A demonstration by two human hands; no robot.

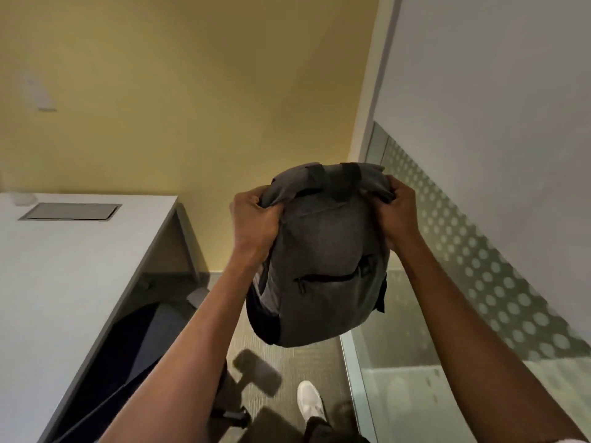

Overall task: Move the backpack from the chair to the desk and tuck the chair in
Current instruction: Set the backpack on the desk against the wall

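Note:
A grey backpack (323, 260) with a black front zip pocket hangs in the air in front of me, clear of the floor. My left hand (252, 219) clutches its top left corner and my right hand (398, 212) clutches its top right corner. The white desk (64, 266) stretches along the left, its edge well to the left of the bag. A dark blue chair (140, 343) sits low beside the desk's edge, largely hidden by my left forearm; one dark armrest (257, 372) shows below the bag.
A grey cable hatch (70, 212) is set into the desk top near its far end. A yellow wall stands ahead. A frosted glass partition (479, 282) with dots runs along the right. My white shoe (309, 399) stands on grey carpet.

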